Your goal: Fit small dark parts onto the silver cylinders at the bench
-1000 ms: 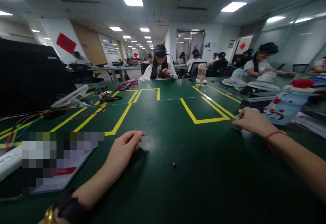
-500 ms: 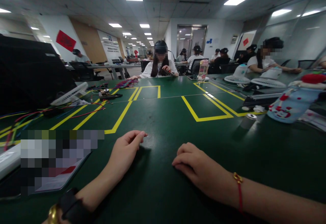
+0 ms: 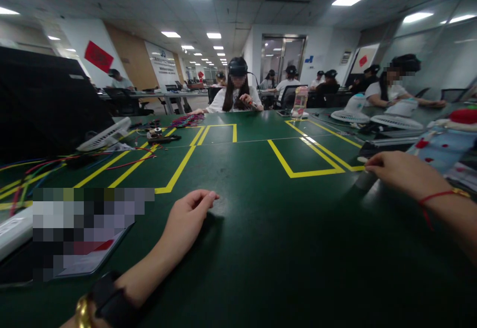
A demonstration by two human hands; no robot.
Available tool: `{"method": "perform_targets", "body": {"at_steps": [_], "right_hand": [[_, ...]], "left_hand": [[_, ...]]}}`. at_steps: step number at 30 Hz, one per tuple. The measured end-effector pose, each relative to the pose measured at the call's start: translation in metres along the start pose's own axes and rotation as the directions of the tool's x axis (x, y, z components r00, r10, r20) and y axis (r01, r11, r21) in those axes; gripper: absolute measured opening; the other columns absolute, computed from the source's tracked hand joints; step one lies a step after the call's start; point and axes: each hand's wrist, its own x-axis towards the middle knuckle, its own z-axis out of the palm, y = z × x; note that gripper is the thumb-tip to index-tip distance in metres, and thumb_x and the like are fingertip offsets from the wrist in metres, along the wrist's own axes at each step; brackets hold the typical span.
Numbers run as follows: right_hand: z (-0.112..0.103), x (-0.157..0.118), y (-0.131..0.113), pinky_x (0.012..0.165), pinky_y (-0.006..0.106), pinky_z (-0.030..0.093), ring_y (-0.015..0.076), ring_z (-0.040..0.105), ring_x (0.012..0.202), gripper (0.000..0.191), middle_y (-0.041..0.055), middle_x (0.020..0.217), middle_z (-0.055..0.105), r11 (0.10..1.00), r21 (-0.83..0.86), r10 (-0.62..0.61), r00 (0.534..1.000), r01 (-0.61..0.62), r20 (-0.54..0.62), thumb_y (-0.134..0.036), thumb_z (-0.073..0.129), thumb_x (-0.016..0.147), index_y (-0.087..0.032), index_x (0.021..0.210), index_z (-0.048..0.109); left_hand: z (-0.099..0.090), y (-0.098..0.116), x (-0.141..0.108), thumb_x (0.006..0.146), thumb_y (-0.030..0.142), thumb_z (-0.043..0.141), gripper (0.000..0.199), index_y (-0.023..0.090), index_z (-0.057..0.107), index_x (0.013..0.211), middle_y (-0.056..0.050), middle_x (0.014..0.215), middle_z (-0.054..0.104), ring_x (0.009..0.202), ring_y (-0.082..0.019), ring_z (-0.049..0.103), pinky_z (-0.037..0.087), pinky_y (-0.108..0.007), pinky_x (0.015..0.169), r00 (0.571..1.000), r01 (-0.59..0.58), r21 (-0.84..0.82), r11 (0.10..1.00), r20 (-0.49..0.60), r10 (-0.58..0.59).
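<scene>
My left hand (image 3: 192, 211) rests over the green table (image 3: 261, 263), thumb and forefinger pinched together. Whatever lies between those fingertips, if anything, is too small to make out. At the right, my right hand (image 3: 400, 174) reaches to a short grey metal cylinder (image 3: 364, 183) standing on the table. Its closed fingertips are at the cylinder's top and cover it. I cannot tell whether they grip the cylinder or something small on it. A blue bottle with a red top (image 3: 434, 144) stands partly behind this hand.
Yellow tape (image 3: 316, 174) marks areas on the table. Left are a black monitor (image 3: 44, 104), loose coloured wires (image 3: 28, 181), a white fan (image 3: 104, 136) and a blurred-out flat item (image 3: 93, 238). White fans (image 3: 397, 119) and a pink-topped bottle (image 3: 300, 103) stand farther back. A person (image 3: 236, 89) sits opposite.
My right hand has moved from the middle of the table to the right, onto the metal cylinder. My left hand stays in nearly the same place, still pinched.
</scene>
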Motion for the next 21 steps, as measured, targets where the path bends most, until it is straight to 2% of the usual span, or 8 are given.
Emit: {"method": "perform_targets", "body": {"at_steps": [9, 15, 21], "right_hand": [[-0.002, 0.007, 0.009, 0.067, 0.031, 0.039, 0.022, 0.057, 0.081, 0.032, 0.0099, 0.093, 0.065, 1.0, -0.002, 0.03, 1.0, -0.03, 0.005, -0.041, 0.048, 0.079, -0.018, 0.092, 0.067], [-0.004, 0.009, 0.012, 0.067, 0.031, 0.039, 0.0216, 0.056, 0.08, 0.033, 0.0102, 0.093, 0.065, 0.999, 0.012, 0.033, 0.998, -0.033, 0.047, -0.043, 0.051, 0.077, -0.019, 0.091, 0.068], [-0.005, 0.008, 0.012, 0.065, 0.031, 0.039, 0.022, 0.057, 0.078, 0.035, 0.0104, 0.09, 0.066, 0.999, 0.027, 0.045, 0.999, -0.045, 0.006, -0.046, 0.05, 0.076, -0.019, 0.088, 0.068]], "left_hand": [[0.0, -0.001, 0.0, 0.08, 0.052, 0.05, 0.037, 0.02, 0.066, 0.09, 0.001, 0.072, 0.058, 0.058, -0.013, 0.046, 0.033, -0.023, 0.053, 1.0, -0.001, 0.005, 1.0, 0.021, 0.001], [-0.001, 0.0, -0.001, 0.08, 0.052, 0.05, 0.037, 0.02, 0.066, 0.089, 0.001, 0.073, 0.057, 0.06, -0.014, 0.046, 0.033, -0.024, 0.055, 1.0, -0.012, 0.016, 1.0, 0.028, 0.012], [-0.001, 0.0, -0.001, 0.081, 0.052, 0.049, 0.037, 0.02, 0.066, 0.089, 0.001, 0.071, 0.057, 0.059, -0.013, 0.046, 0.033, -0.024, 0.055, 1.0, -0.004, 0.025, 1.0, 0.031, 0.003]]}}
